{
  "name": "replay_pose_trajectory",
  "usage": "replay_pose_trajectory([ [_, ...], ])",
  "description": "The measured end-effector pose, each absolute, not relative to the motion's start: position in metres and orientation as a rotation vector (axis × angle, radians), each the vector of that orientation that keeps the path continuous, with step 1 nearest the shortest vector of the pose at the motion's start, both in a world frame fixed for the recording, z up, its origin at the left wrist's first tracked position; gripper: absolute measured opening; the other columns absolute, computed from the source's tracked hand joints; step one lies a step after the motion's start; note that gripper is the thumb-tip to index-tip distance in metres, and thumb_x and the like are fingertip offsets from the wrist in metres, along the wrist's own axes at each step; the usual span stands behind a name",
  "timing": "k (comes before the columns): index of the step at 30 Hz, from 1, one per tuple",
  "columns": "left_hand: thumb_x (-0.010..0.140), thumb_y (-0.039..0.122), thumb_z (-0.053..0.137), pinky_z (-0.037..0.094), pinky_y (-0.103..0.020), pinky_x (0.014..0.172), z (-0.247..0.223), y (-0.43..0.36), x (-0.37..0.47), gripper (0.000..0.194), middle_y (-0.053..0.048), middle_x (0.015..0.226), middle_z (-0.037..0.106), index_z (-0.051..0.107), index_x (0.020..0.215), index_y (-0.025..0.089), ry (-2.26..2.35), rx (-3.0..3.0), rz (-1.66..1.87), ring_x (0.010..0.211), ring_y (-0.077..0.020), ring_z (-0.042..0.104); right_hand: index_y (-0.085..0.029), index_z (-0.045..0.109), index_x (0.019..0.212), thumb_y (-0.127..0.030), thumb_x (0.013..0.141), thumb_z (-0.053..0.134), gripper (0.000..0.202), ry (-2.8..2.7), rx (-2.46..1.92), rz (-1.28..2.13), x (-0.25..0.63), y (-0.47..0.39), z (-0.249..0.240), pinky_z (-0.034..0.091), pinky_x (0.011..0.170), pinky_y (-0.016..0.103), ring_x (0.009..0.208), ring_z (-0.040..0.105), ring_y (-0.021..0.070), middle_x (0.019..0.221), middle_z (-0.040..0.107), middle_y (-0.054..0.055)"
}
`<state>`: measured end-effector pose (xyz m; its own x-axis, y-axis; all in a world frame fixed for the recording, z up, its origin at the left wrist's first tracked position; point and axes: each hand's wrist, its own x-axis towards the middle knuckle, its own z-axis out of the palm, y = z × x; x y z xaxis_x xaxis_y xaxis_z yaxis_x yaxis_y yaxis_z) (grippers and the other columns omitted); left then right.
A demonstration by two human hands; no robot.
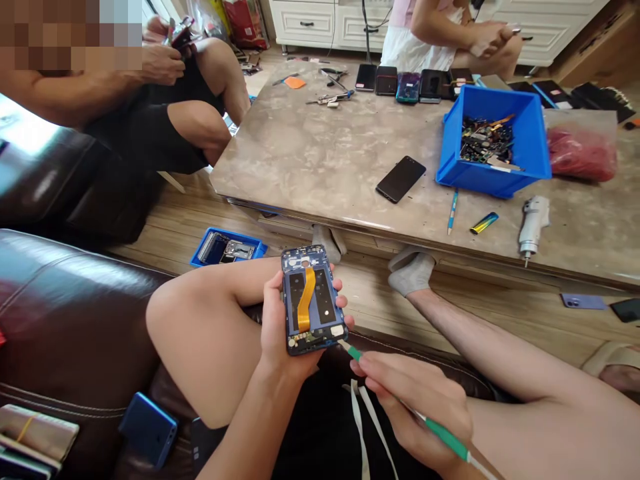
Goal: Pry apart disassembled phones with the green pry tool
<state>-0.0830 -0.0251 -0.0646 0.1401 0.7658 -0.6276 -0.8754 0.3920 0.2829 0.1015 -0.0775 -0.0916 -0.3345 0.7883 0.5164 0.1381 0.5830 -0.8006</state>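
Bright, even daylight, soft shadows, glare on the table (320,160), wide-angle bending at the edges.

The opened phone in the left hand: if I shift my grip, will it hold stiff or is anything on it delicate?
The opened phone probably stays stiff, since its blue frame looks whole. The orange ribbon cable lies bare, so it likely tears or creases easily. The left hand grips only the edges, so it might slip.
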Motion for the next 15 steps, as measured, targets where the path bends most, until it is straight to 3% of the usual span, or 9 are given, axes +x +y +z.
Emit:
replay_pose_trajectory([
  [7, 0.098, 0.053, 0.033, 0.058, -0.04, 0.064, -0.067, -0.025, -0.066, 0.058, -0.014, 0.095, 0.064, 0.067, 0.114, 0.009, 0.871, -0.32, 1.398, 0.072, -0.0227, 0.062, -0.008, 0.067, 0.135, 0.005, 0.089, 0.066, 0.048, -1.882, -0.846, 0.407, 0.095, -0.089, -0.102, 0.068, 0.083, 0.029, 0.101, 0.076, 0.0231, 0.114, 0.075, 0.014],
  [15, 0.094, 0.047, 0.04, 0.06, -0.041, 0.065, -0.074, -0.028, -0.048, 0.05, -0.015, 0.094, 0.067, 0.069, 0.107, 0.008, 0.911, -0.462, 1.409, 0.072, -0.0243, 0.066, -0.008, 0.064, 0.14, 0.007, 0.089, 0.063, 0.052, -1.818, -0.844, 0.436, 0.086, -0.086, -0.113, 0.066, 0.086, 0.03, 0.102, 0.075, 0.0228, 0.116, 0.073, 0.014],
])
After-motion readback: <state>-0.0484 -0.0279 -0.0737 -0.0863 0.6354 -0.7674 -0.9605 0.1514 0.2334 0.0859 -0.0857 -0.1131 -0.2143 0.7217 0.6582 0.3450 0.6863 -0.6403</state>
